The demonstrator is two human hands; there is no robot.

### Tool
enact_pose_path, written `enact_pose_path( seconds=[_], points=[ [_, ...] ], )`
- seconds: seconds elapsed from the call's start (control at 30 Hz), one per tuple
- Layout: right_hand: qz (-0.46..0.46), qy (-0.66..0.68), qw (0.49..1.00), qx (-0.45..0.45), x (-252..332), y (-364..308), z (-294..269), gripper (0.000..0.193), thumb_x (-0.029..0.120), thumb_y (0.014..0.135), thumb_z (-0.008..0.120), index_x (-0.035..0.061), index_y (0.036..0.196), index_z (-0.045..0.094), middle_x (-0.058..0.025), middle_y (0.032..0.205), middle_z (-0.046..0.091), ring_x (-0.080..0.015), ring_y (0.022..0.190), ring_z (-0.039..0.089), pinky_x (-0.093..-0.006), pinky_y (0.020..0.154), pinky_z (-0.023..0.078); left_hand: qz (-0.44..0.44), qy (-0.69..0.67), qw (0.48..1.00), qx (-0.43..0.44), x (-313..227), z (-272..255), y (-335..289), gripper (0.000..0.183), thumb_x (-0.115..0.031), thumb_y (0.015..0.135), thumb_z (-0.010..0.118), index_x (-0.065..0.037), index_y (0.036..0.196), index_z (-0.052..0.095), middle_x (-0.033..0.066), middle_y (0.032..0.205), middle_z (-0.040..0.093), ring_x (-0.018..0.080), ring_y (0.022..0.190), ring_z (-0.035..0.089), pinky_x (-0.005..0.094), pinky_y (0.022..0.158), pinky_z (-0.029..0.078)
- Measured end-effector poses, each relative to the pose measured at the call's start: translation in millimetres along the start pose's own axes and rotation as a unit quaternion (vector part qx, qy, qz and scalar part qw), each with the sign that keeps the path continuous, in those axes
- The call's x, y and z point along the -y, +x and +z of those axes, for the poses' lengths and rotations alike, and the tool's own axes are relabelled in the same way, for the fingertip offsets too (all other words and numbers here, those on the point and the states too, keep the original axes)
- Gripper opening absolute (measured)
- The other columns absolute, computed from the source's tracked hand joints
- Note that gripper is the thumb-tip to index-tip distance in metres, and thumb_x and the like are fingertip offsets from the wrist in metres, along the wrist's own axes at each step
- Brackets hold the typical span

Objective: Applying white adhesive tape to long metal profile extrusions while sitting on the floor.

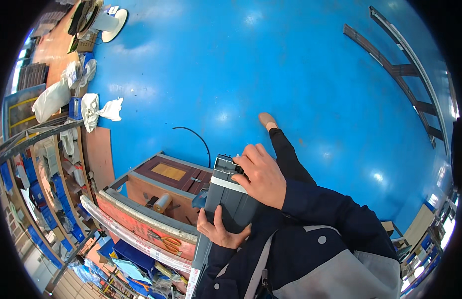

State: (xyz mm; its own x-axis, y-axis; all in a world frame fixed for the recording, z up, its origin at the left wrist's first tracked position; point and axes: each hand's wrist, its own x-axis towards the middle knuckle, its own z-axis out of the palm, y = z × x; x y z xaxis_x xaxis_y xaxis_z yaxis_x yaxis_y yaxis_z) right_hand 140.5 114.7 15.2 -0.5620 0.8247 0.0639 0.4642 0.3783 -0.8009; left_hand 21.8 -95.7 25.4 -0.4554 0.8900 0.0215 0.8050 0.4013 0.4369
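A white band (227,184) already crosses the grey profiles (232,203) – no other shows; below the band, the left hand (223,231) grips them; above it, the right hand (263,175) curls at their end – whether pinching, I cannot tell.

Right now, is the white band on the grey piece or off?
On: the white band crosses the grey piece near its far end, by the right hand; whether it goes all around, I cannot tell.
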Motion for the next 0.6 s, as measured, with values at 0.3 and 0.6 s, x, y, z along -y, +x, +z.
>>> enact_pose_path(
  seconds=[0.3,0.6],
  points=[
    [0.002,-0.004,1.000,0.013,1.0,-2.0,-2.9,0.037,0.008,0.079,0.078,-0.0003,0.111,0.061,-0.0120,0.104,0.050,-0.0273,0.090,0.046,-0.0365,0.081,0.043,0.024,0.011,1.000,0.012,-1.3,-2.4,1.0,0.099,-0.057,0.053,0.084,-0.014,0.139,0.060,0.0227,0.150,0.040,0.0438,0.130,0.041,0.0565,0.103,0.037],
    [-0.014,-0.035,0.999,0.037,-0.7,1.3,-5.2,0.034,0.012,0.080,0.079,0.0020,0.106,0.060,-0.0112,0.101,0.049,-0.0269,0.089,0.046,-0.0365,0.079,0.043,0.029,0.008,0.999,0.015,3.1,0.4,-2.0,0.100,-0.056,0.052,0.084,-0.014,0.139,0.060,0.0223,0.150,0.039,0.0442,0.130,0.041,0.0572,0.104,0.036]
  ],
)
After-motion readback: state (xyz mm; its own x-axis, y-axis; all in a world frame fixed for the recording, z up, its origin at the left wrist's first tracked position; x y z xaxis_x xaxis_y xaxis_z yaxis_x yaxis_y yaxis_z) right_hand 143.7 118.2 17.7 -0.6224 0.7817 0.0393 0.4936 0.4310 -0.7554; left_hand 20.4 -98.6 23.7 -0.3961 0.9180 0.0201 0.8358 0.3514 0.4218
